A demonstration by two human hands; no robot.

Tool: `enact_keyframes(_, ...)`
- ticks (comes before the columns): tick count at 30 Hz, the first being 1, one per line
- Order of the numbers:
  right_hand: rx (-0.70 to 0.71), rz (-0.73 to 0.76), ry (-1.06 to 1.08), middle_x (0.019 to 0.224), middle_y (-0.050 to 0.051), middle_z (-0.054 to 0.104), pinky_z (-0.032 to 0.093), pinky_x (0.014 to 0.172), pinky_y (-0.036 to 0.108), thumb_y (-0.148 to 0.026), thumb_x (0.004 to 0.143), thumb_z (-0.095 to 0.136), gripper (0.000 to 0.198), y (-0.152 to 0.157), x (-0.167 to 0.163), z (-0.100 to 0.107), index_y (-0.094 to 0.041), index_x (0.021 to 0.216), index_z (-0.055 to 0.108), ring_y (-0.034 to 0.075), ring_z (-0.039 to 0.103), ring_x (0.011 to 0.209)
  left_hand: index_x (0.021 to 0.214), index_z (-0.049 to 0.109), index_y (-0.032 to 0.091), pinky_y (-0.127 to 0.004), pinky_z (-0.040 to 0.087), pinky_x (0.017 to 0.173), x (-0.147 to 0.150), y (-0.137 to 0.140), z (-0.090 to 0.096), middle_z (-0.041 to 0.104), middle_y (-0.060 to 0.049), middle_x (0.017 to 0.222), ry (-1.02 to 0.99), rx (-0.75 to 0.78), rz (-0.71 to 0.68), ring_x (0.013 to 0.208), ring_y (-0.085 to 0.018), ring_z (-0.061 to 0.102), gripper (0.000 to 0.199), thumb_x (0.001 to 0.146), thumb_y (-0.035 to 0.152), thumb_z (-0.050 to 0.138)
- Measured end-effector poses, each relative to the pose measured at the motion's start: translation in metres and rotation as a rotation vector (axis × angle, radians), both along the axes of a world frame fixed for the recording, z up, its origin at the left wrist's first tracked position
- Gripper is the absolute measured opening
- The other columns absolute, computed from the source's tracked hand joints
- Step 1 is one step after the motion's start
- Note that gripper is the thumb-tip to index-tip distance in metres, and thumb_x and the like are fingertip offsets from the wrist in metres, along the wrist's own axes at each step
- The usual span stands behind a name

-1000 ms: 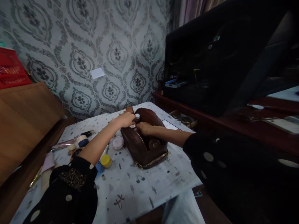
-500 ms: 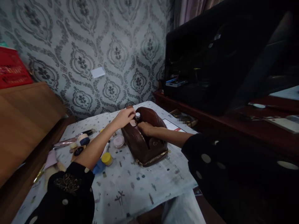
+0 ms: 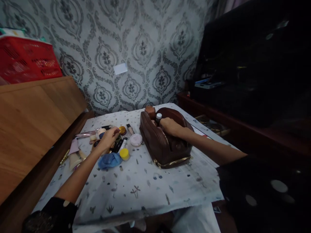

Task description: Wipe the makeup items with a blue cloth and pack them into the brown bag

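A brown makeup bag (image 3: 155, 142) stands unzipped on the cloth-covered table. My right hand (image 3: 171, 126) is inside its mouth, curled, with the fingertips hidden. Just beside that hand, a small bottle with a white cap (image 3: 158, 116) sticks up from the bag. My left hand (image 3: 110, 137) hovers over a group of cosmetics, fingers slightly bent and apart, close to a gold-lidded jar (image 3: 122, 130). Around it lie a round powder compact (image 3: 136, 140), a yellow-lidded jar (image 3: 124, 154), a blue cloth item (image 3: 109, 160) and several tubes (image 3: 74, 147).
On the left, a wooden cabinet (image 3: 41, 106) carries a red basket (image 3: 29, 60). A large dark television screen (image 3: 243, 74) rises on the right above a reddish-brown stand (image 3: 191, 105). Patterned wallpaper backs the table (image 3: 145, 194).
My left hand has left the bag's rim and moved left to the cosmetics. My right hand stays in the bag, now nearer the white-capped bottle. The view has turned left.
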State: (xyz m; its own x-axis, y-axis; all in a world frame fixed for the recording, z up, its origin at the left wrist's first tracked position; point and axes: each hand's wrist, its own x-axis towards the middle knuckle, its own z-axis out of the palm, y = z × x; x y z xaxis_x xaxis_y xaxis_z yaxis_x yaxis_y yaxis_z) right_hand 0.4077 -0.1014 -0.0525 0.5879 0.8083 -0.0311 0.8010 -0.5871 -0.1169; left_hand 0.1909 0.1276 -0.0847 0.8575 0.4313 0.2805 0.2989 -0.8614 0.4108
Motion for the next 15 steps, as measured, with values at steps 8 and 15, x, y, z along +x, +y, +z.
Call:
enact_keyframes(8,0.574,-0.120,-0.116,0.077,0.005,0.070,0.040,0.064,0.027,-0.035,0.093,0.058,0.026,-0.042,-0.034,0.000,-0.020,0.072,0.061,0.018,0.063,0.073,0.104,0.063,0.028,-0.036,0.055,0.084,-0.065,-0.051,-0.036,0.071,-0.004,0.106,-0.041,-0.042,0.017,0.094,-0.023,0.067,0.023,0.092,0.035,0.044)
enact_keyframes(15,0.905,0.004,-0.040,0.064,0.001,0.058,0.044,0.060,0.027,-0.033,0.100,0.041,0.033,-0.073,-0.071,-0.050,-0.023,0.070,0.048,0.015,0.056,0.059,0.107,0.063,0.031,-0.038,0.053,0.097,-0.078,-0.083,-0.042,0.069,-0.003,0.115,-0.093,-0.108,0.026,0.108,-0.024,0.063,0.023,0.092,0.034,0.045)
